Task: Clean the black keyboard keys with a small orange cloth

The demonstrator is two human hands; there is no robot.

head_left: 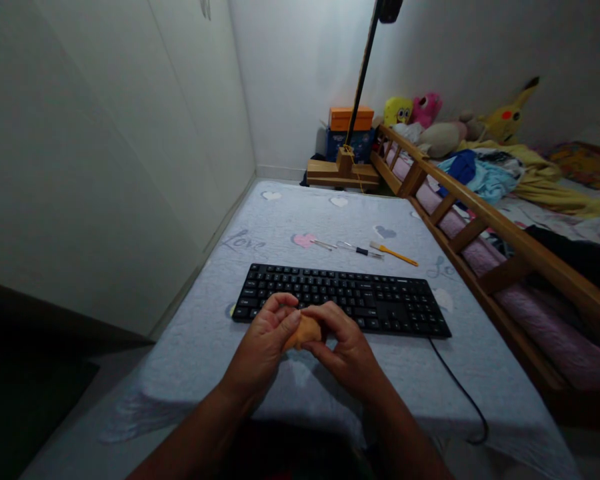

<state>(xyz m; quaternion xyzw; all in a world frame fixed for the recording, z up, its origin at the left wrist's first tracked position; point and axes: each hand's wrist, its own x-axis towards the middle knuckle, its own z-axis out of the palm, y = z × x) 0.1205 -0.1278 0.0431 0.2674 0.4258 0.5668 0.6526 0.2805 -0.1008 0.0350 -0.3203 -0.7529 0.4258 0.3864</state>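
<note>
Both hands hold a soft orange putty-like lump point(307, 331) above the near edge of a black keyboard point(395, 310). My left hand point(263, 340) grips the lump's left side, with the thumb pressed on top. From the right, my right hand point(347, 347) pinches the same lump between thumb and fingers. Part of the lump is hidden by the fingers. Behind the keyboard lie several thin white sticks, perhaps cotton swabs point(324, 245), a wire tool with a dark grip point(361, 251), and a brush with a yellow handle point(397, 254).
A pale cloth with hearts point(205, 353) covers the table. The keyboard's cable point(460, 383) runs over the front right edge. A wooden bed rail point(485, 220) borders the right side, a white cabinet point(130, 167) the left. A wooden stand point(343, 172) is beyond the table.
</note>
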